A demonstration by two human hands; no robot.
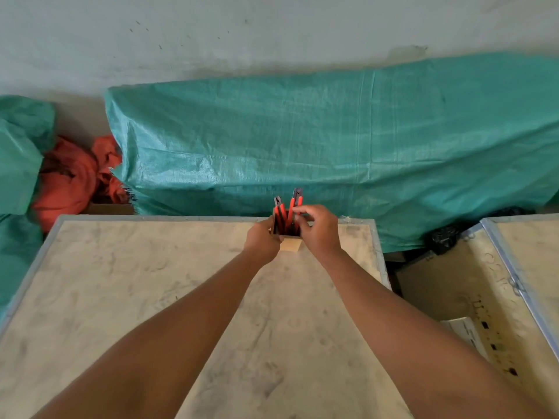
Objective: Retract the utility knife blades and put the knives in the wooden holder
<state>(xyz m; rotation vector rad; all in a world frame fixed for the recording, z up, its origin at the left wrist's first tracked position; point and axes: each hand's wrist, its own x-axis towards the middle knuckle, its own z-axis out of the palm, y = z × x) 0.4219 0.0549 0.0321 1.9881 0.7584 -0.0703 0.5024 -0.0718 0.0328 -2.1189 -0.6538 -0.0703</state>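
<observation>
At far table edge: utility knives stand in the wooden holder.
We steady it with left hand; right hand pinches one knife; none remain outside, seemingly.

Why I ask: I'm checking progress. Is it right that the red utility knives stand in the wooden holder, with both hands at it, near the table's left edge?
Not quite. In the head view the wooden holder with the red utility knives, left hand and right hand at it, sits near the table's far edge, not the left.
</observation>
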